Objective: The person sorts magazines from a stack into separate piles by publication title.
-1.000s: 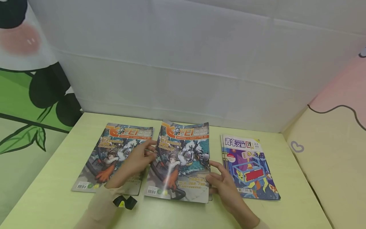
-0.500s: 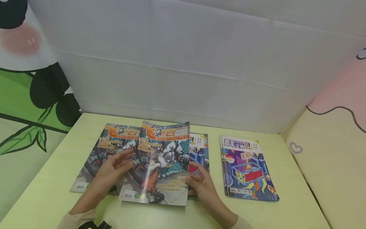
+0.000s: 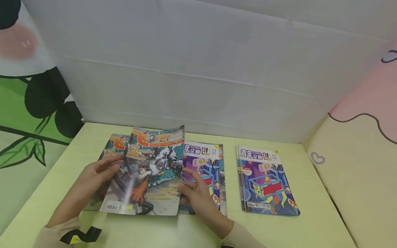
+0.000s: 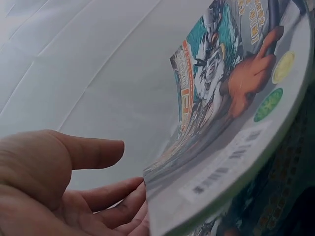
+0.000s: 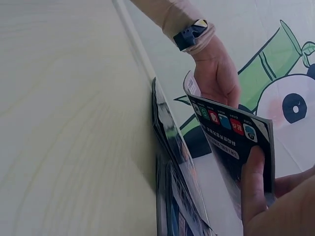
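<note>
My right hand [image 3: 201,199] pinches the right edge of a comic-style magazine [image 3: 155,182] with orange title lettering. The right wrist view shows this magazine [image 5: 224,130] raised off the table and bowed. At its left side is my left hand [image 3: 93,177]; in the left wrist view its thumb stands away from the cover while the fingertips [image 4: 135,184] reach the magazine's edge. A matching magazine [image 3: 116,142] lies beneath, partly covered. To the right, a purple-covered magazine [image 3: 204,163] lies on another magazine [image 3: 222,193], both partly hidden.
A stack of purple magazines [image 3: 270,186] lies at the right of the pale yellow table [image 3: 149,230]. Behind the table rises a white sheet [image 3: 186,86], with painted panels on the left and right sides.
Both hands and the top comic-style magazine have moved left, from over the middle pile to over the left one. The purple-covered magazine beneath has come into view.
</note>
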Action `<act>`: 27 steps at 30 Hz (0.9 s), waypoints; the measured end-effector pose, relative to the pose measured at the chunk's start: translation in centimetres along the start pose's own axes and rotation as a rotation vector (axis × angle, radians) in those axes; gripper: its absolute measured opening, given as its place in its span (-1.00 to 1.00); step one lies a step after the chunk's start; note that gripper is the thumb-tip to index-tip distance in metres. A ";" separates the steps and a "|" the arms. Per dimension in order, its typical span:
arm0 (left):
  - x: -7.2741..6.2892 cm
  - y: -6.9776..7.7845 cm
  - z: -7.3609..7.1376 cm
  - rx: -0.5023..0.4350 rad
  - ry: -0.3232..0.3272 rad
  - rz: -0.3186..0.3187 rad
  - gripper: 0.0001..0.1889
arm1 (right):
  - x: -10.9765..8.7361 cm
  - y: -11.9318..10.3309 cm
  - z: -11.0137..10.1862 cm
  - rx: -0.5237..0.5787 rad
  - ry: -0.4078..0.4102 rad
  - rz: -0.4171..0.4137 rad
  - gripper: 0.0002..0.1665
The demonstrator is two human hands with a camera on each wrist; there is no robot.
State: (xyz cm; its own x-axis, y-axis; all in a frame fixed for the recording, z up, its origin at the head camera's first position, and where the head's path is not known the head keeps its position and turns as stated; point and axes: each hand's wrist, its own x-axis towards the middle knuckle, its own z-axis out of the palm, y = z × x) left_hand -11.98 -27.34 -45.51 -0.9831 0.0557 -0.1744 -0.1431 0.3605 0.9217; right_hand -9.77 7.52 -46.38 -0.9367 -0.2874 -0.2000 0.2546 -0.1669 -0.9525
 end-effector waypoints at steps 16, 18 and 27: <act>1.2 -2.5 -2.8 -0.011 0.057 -0.056 -0.21 | 3.7 1.0 4.4 0.001 0.041 0.053 -0.37; 1.3 -2.6 -2.9 0.009 0.069 -0.055 -0.20 | 4.1 1.2 4.9 -0.011 0.034 0.049 -0.37; 1.5 -3.5 -3.2 0.046 0.110 -0.070 -0.22 | 5.4 2.5 5.8 -0.043 0.009 0.043 -0.39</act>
State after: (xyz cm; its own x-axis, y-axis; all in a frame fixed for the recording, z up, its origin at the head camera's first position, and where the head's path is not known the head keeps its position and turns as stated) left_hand -13.35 -31.49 -47.86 -0.9779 -0.0724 -0.1963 -0.2087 0.4022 0.8914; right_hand -12.83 0.03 -48.52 -0.9274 -0.2848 -0.2426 0.2841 -0.1140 -0.9520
